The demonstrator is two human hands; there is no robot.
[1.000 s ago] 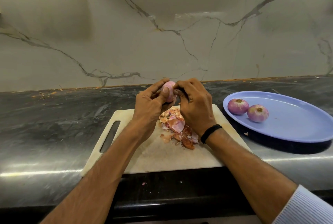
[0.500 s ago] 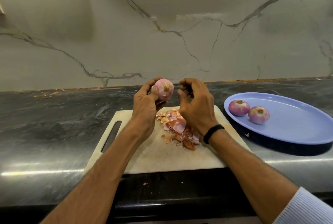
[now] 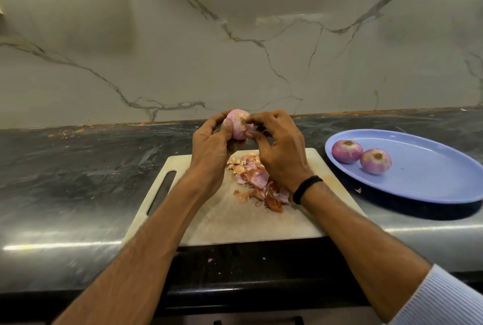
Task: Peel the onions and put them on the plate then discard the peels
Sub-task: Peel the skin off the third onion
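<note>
My left hand (image 3: pixel 209 147) grips a pink onion (image 3: pixel 238 123) above the far edge of the white cutting board (image 3: pixel 209 220). My right hand (image 3: pixel 279 149) meets it from the right, with finger and thumb pinching at the onion's top end. A heap of brown and pink peels (image 3: pixel 257 181) lies on the board under my hands. Two peeled onions (image 3: pixel 347 151) (image 3: pixel 375 161) sit side by side on the left part of the blue oval plate (image 3: pixel 431 183), to the right of the board.
The board lies on a dark marble counter (image 3: pixel 78 181) whose front edge runs just below it. A veined marble wall (image 3: pixel 235 37) stands behind. Small peel scraps lie near the plate's rim (image 3: pixel 358 190) and along the back of the counter (image 3: pixel 70 134).
My right hand, half a second ago apart from the onion, has come back onto its top end. My left hand has turned the onion slightly. The plate and peels have not moved.
</note>
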